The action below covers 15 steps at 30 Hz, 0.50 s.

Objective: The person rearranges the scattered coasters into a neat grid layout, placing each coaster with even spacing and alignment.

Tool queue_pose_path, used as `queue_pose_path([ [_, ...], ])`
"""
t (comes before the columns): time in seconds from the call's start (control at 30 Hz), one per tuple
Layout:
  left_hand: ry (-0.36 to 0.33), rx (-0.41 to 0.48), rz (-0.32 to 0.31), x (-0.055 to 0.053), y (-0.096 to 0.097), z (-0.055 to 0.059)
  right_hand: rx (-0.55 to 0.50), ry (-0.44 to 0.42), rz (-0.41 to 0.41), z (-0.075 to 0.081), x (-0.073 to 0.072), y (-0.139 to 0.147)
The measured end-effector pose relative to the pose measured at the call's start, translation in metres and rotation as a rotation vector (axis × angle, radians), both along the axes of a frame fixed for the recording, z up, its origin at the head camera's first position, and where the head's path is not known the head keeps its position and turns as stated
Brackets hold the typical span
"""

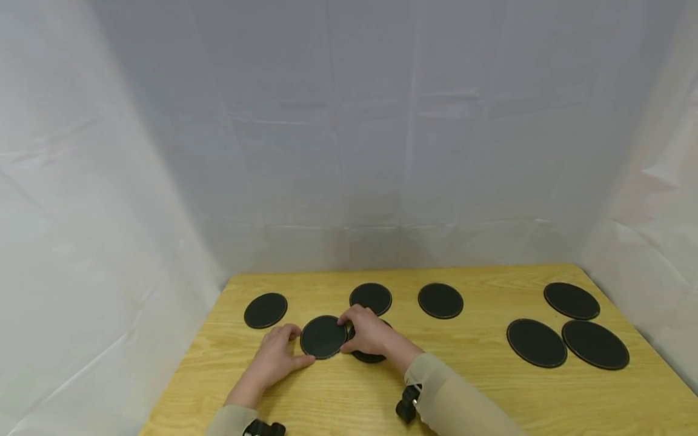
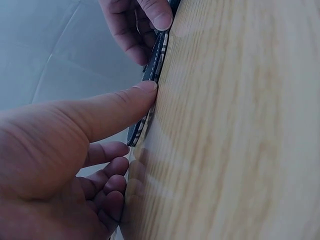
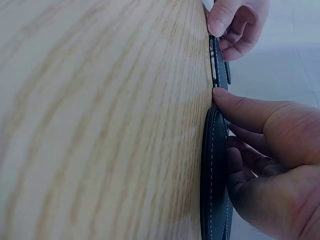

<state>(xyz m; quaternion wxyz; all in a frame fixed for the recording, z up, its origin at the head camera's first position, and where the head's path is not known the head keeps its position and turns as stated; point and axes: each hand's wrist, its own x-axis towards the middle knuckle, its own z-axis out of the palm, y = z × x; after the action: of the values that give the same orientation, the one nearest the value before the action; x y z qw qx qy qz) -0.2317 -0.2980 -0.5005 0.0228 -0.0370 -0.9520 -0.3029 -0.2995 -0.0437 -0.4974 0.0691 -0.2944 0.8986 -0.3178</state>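
A round black coaster (image 1: 324,337) with a stitched rim lies between my two hands at the table's left-centre. My left hand (image 1: 272,358) holds its left edge, thumb at the near side and index finger at the far side. On the opposite edge, the thumb and index finger of my right hand (image 1: 368,332) grip it in the same way. Beneath the right hand is another black coaster (image 3: 215,170), partly covered by that hand in the head view. The right wrist view shows its stitching and the held coaster (image 3: 218,65) nearly edge-on, close to the wood.
More black coasters lie flat on the wooden table (image 1: 349,399): one at far left (image 1: 265,310), one behind the right hand (image 1: 371,295), one right of that (image 1: 440,300). A group with this coaster (image 1: 537,343) lies at right. White sheeting (image 1: 349,151) surrounds the table.
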Motion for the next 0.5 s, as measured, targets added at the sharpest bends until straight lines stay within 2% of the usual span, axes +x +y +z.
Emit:
queue_pose_path([
  [0.37,-0.005,0.01,0.009,0.003,-0.0051,-0.001,0.006,0.002,0.021,0.0006,-0.0006,-0.0044],
  [0.5,-0.005,0.014,0.013,0.0043,-0.0046,0.0019,0.027,0.009,0.032,0.0017,-0.0025,-0.0054],
])
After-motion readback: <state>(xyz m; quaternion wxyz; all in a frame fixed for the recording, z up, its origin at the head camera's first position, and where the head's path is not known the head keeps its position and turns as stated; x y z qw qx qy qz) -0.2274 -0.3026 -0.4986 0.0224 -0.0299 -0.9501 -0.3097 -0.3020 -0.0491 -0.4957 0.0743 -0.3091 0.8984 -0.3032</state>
